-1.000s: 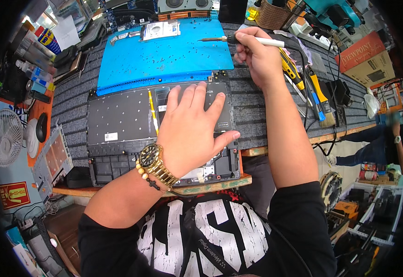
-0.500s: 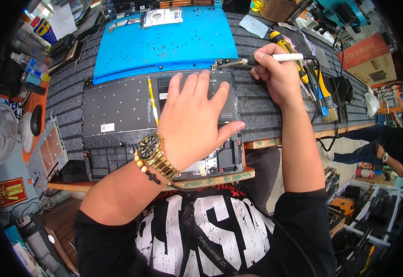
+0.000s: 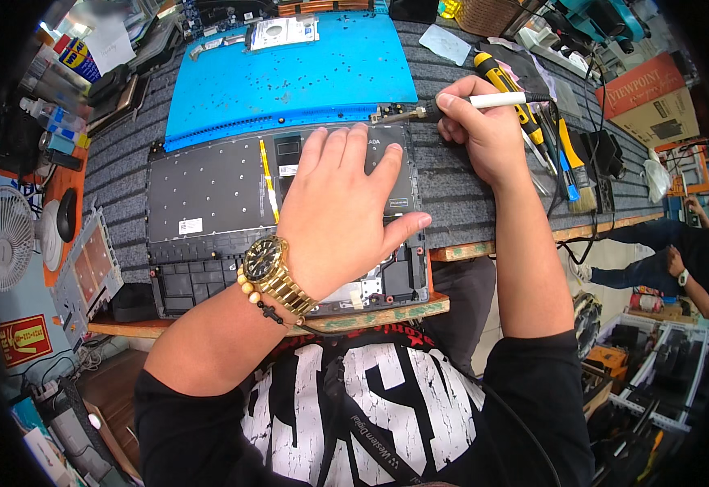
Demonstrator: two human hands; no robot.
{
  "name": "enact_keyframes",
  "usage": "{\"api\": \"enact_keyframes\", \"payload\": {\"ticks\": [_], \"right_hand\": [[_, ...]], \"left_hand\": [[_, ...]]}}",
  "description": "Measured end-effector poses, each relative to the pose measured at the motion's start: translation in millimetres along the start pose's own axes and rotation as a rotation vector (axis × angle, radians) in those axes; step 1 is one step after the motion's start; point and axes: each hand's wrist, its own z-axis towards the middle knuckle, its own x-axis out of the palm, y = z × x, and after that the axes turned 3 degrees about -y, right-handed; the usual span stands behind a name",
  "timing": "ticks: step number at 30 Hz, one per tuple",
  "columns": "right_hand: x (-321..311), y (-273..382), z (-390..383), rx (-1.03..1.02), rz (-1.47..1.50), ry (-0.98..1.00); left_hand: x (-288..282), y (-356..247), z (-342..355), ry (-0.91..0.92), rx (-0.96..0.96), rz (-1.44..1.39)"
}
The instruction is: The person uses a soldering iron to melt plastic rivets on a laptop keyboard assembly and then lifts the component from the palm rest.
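My left hand (image 3: 334, 207) lies flat over a dark laptop top case (image 3: 208, 183), seen from its inner side, with the fingers spread and the thumb out to the right. A gold watch is on that wrist. In my right hand (image 3: 484, 130) is a soldering iron (image 3: 496, 100) with a white handle and a black cord, gripped like a pen. Its metal tip points left, to the top right edge of the case, beside a small metal hinge (image 3: 384, 116). Whether the tip touches anything is too small to tell.
Past the case lies a blue work mat (image 3: 290, 73) with scattered dark specks and a silver drive (image 3: 284, 31). Right of my hand are a yellow-black screwdriver (image 3: 496, 73) and a brush (image 3: 583, 195). A cardboard box (image 3: 650, 101) stands further right. A person (image 3: 683, 260) is beyond the bench.
My right hand and the soldering iron have shifted slightly left. My left hand stays pressed on the case. The whole view has moved a little.
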Motion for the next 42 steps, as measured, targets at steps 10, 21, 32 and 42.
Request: {"api": "enact_keyframes", "payload": {"ticks": [10,21,32,42], "right_hand": [[1,0,0,-0.005,0.018,0.008],[0,0,0,-0.010,-0.005,0.019],[-1,-1,3,-0.009,0.159,-0.012],[-20,-3,12,-0.162,0.417,-0.229]], "left_hand": [[0,0,0,0.012,-0.009,0.003],[0,-1,1,0.010,-0.007,0.006],[3,0,3,-0.045,-0.009,0.000],[2,-1,2,-0.020,-0.039,-0.007]]}}
